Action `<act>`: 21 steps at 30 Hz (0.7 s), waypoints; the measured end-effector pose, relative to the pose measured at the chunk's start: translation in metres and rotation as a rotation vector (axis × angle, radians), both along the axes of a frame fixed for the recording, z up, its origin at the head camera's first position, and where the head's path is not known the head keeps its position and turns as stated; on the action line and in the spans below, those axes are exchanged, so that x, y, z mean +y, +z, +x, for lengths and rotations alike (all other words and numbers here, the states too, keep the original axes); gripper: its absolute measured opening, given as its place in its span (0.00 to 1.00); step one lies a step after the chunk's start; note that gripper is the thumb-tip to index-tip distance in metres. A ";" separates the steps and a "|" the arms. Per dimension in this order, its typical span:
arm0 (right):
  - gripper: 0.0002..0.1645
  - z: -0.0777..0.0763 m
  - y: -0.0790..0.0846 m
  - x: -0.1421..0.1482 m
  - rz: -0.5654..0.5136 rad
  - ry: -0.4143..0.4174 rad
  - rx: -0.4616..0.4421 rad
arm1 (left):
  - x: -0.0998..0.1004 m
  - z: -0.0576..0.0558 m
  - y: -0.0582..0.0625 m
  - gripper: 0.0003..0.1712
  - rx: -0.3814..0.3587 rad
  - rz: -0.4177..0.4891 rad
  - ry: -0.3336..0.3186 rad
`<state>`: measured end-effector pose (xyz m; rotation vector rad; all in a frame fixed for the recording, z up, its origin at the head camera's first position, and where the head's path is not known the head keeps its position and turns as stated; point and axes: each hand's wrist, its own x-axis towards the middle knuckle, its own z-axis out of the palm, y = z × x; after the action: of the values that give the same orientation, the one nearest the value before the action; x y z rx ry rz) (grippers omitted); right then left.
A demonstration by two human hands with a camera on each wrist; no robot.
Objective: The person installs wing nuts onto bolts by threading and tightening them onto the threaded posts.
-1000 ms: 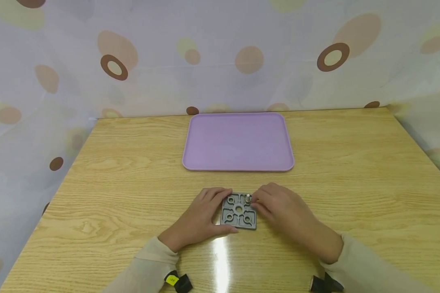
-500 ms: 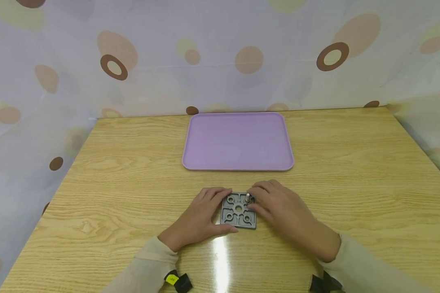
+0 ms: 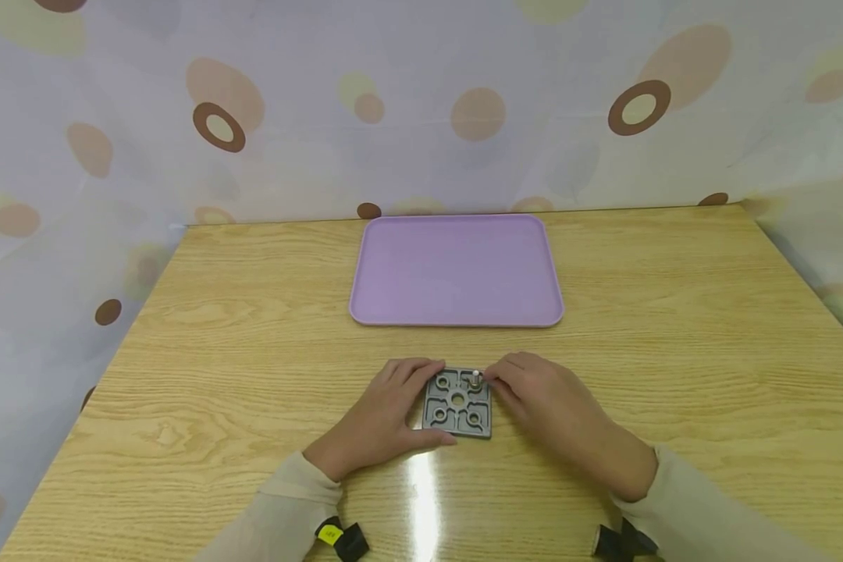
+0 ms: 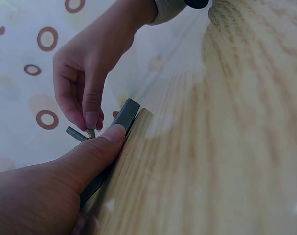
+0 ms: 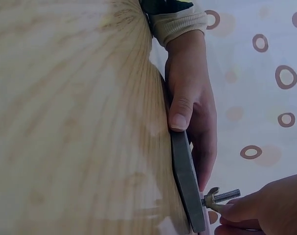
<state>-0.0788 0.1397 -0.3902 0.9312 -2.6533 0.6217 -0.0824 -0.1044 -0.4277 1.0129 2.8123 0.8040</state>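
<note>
A square grey metal plate point(image 3: 457, 425) with raised ribs and several round holes lies on the wooden table. My left hand point(image 3: 382, 421) holds it along its left side, thumb on the near edge and fingers on the far edge. From the far right hole a threaded bolt point(image 5: 229, 196) stands up, with a wing nut point(image 5: 212, 197) low on its thread. Thumb and fingertips of my right hand point(image 3: 551, 402) pinch one wing of that nut, as the left wrist view shows. The bolt's lower end is hidden by the plate.
Beyond the plate, a shallow lilac tray point(image 3: 457, 273) lies near the table's back edge. Patterned cloth point(image 3: 407, 101) hangs behind the table and at both sides. Wood-grain tabletop point(image 3: 218, 336) extends left and right of the hands.
My right fingers shifted left over the bolt half a second ago, then drew back right to the wing nut's side. My left hand and the plate stay in place.
</note>
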 end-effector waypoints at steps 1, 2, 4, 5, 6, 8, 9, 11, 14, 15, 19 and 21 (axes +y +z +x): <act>0.06 0.000 0.000 0.000 0.007 0.008 -0.001 | 0.000 0.000 0.000 0.54 0.001 0.001 0.000; 0.07 0.000 0.000 0.000 0.014 0.017 0.001 | 0.000 0.000 0.000 0.54 0.002 0.001 0.000; 0.07 0.001 0.000 0.000 0.025 0.041 0.012 | 0.000 0.000 0.000 0.54 0.000 -0.002 0.001; 0.07 0.001 0.000 -0.001 0.024 0.054 0.019 | 0.000 0.000 0.000 0.54 0.000 -0.004 0.002; 0.07 0.001 0.000 -0.001 0.018 0.064 0.026 | 0.000 0.000 0.000 0.54 -0.001 -0.005 0.005; 0.07 0.001 -0.001 -0.002 -0.006 0.069 0.029 | 0.000 0.000 0.000 0.55 -0.003 -0.009 0.006; 0.07 0.001 -0.001 -0.002 -0.016 0.066 0.025 | 0.000 0.000 0.000 0.55 -0.005 -0.008 0.006; 0.09 0.001 -0.002 -0.003 -0.033 0.052 0.008 | 0.001 0.000 0.000 0.55 -0.007 -0.008 0.005; 0.14 0.001 -0.004 -0.004 -0.022 0.029 -0.018 | 0.000 -0.001 0.000 0.55 -0.007 -0.008 0.003; 0.16 0.001 -0.005 -0.004 -0.013 0.026 -0.024 | 0.000 -0.001 0.000 0.55 -0.006 -0.007 0.001; 0.21 0.000 -0.006 -0.002 0.016 0.043 -0.034 | 0.000 -0.001 0.000 0.55 -0.005 -0.006 -0.003; 0.20 0.000 -0.006 -0.001 0.016 0.051 -0.030 | 0.001 -0.001 0.001 0.55 -0.009 -0.004 -0.003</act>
<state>-0.0787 0.1382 -0.3962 1.0039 -2.6721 0.6319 -0.0830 -0.1038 -0.4271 1.0108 2.8029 0.8000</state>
